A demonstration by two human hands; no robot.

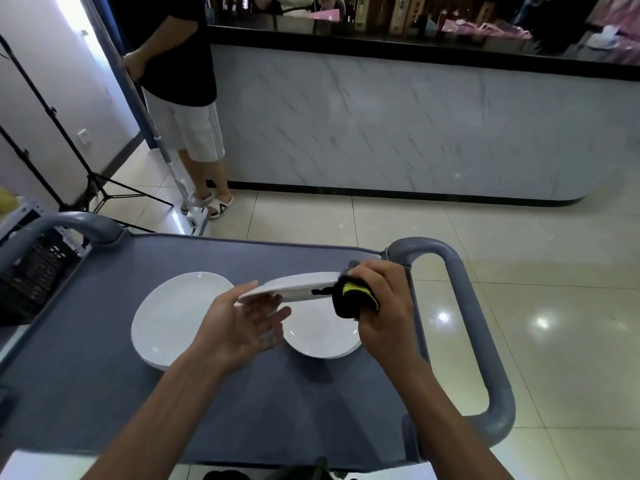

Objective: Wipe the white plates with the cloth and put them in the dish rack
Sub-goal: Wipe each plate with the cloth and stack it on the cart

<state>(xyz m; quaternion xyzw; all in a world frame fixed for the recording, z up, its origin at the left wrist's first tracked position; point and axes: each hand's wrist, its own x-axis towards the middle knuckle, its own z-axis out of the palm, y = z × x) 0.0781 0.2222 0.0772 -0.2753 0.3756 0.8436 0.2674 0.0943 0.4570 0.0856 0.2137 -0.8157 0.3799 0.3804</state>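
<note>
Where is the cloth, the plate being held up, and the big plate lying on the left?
cloth (353, 299), head view, on its black and yellow middle
held plate (294, 287), head view, on its underside
left plate (173, 317), head view, on its middle

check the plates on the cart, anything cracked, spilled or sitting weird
Nothing stands out. Two white plates lie flat on the grey cart top, with no cracks or spills visible. The lifted plate is tilted only because the left hand supports it while the right hand wipes with the cloth.
</note>
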